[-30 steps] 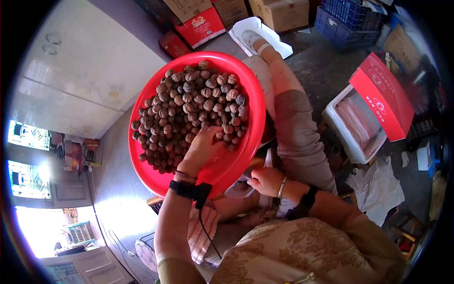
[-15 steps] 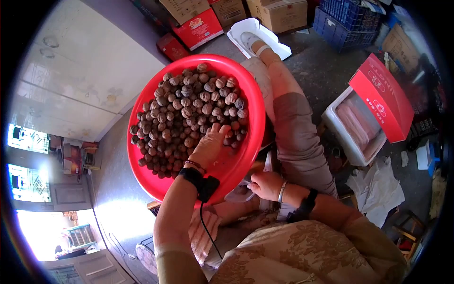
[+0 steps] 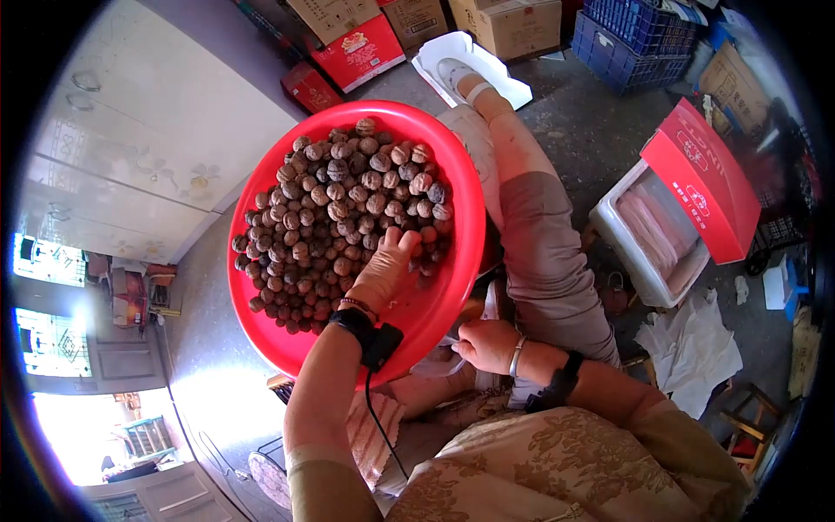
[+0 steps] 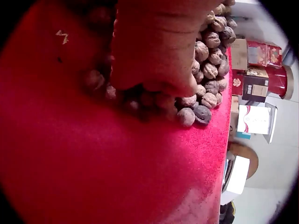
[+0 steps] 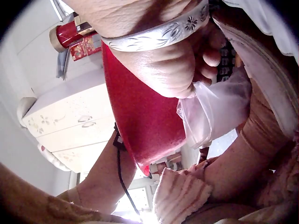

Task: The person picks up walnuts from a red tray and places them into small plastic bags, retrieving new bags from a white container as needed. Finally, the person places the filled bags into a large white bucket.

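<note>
A large red basin holds a heap of brown walnuts. My left hand reaches down into the near side of the heap, its fingers bent among the nuts. From the left wrist view the back of that hand covers its fingertips, so I cannot tell whether it grips a walnut. Below the basin's right rim, my right hand grips the edge of a clear plastic bag with curled fingers. The bag hangs beside the basin wall, between it and a leg.
Right of the legs stands a white foam box with a red lid leaning on it. A crumpled white bag lies nearby. Cardboard boxes and blue crates are at the back; a white cabinet is at left.
My left hand has shifted slightly right within the heap, with its fingers staying among the walnuts. My right hand keeps its hold on the plastic bag below the rim.
</note>
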### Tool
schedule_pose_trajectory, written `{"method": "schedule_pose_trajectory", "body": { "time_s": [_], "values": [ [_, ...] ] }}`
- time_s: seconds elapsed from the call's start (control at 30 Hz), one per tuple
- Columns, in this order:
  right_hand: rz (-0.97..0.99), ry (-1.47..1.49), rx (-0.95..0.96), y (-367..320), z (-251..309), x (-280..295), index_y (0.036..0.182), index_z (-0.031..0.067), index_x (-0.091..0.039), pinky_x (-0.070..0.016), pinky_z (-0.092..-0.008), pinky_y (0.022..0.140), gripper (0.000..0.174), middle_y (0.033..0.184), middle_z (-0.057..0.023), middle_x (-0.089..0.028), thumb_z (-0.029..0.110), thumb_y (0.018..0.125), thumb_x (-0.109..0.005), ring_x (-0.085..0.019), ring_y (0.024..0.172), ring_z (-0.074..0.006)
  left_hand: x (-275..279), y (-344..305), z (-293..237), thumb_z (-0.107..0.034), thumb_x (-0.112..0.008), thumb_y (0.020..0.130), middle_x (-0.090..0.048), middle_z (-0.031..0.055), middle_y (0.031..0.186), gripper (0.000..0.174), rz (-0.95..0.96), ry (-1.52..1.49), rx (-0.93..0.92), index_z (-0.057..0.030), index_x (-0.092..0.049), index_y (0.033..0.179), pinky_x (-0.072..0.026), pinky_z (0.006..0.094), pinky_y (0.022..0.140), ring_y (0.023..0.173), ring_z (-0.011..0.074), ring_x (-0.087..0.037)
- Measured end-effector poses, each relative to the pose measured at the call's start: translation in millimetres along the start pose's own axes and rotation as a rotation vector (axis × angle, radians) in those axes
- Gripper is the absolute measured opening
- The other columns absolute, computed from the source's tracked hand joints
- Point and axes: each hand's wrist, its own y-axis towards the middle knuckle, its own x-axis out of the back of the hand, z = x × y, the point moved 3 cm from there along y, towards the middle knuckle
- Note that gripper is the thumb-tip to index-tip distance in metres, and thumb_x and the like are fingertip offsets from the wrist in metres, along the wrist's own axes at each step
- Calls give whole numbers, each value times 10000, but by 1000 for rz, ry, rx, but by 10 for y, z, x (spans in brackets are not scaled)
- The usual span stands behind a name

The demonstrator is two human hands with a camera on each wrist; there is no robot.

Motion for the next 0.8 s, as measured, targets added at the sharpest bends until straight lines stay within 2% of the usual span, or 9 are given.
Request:
{"method": "schedule_pose_trajectory", "body": {
  "time_s": [0.07, 0.2, 0.3, 0.33, 0.43, 0.47, 0.53, 0.67, 0.8],
  "values": [
    [0, 1, 0, -1, -1, -5, 777, 39, -561, -494, -471, 666, 293, 758, -163, -629, 305, 894, -605, -627, 741, -370, 0, 8, 27, -10, -775, 593, -478, 177, 1096, 706, -32, -13, 3, -99, -460, 1218, -479, 447, 900, 1065, 391, -518],
    [-5, -3, -3, 0, 3, 4, 767, 37, -564, -493, -469, 663, 296, 750, -164, -626, 303, 887, -611, -627, 736, -366, 224, -10, -126, 9, -760, 617, -514, 149, 1058, 651, -106, -82, 52, -90, -460, 1186, -487, 411, 888, 1026, 333, -550],
    [-24, -1, 3, -10, -25, -34, 764, 37, -568, -492, -469, 655, 295, 745, -164, -626, 304, 879, -618, -626, 725, -366, 338, -48, -18, 8, -721, 722, -558, 72, 1008, 538, -279, -509, 186, -86, -430, 1165, -489, 330, 852, 955, 197, -565],
    [-43, 3, 12, -14, -34, -47, 764, 38, -569, -490, -470, 650, 293, 744, -164, -627, 303, 876, -623, -624, 717, -366, 483, -87, -76, 14, -696, 755, -557, 74, 1024, 536, -386, -478, 125, -93, -405, 1192, -515, 341, 751, 926, 203, -582],
    [-84, 0, 30, -25, -34, -56, 767, 46, -575, -486, -476, 640, 280, 739, -164, -626, 301, 867, -634, -622, 708, -369, 749, -289, -105, -19, -566, 853, -557, 72, 1034, 389, -421, -1130, 417, -99, -396, 1193, -494, 313, 561, 855, 200, -605],
    [-80, -2, 37, -29, -29, -59, 767, 46, -575, -486, -476, 640, 280, 739, -164, -626, 301, 867, -634, -622, 708, -369, 811, -374, -97, -103, -532, 887, -562, 66, 1045, 255, -472, -1327, 458, -92, -447, 1127, -489, 305, 583, 866, 210, -597],
    [-75, 48, -5, -30, -34, -55, 757, 41, -594, -493, -505, 679, 303, 742, -184, -641, 321, 868, -628, -638, 735, -390, 954, -581, -178, -213, -527, 906, -572, 69, 1073, 225, -457, -1725, 213, -90, -503, 1093, -476, 295, 598, 901, 221, -583],
    [-56, 21, 2, -21, -52, -64, 750, 44, -594, -487, -502, 674, 307, 739, -187, -637, 326, 865, -635, -634, 731, -390, 1078, -1075, -501, -346, -499, 935, -591, 92, 1110, 419, -581, -1994, 212, -77, -528, 1254, -453, 273, 593, 950, 243, -567],
    [-92, 50, 22, -17, -71, -65, 732, 43, -592, -473, -490, 640, 298, 728, -187, -627, 305, 860, -654, -621, 711, -389, 1004, -1542, -879, -376, -504, 941, -604, 111, 1104, 437, -744, -2049, 302, -71, -548, 1251, -438, 251, 562, 947, 240, -569]
  ]
}}
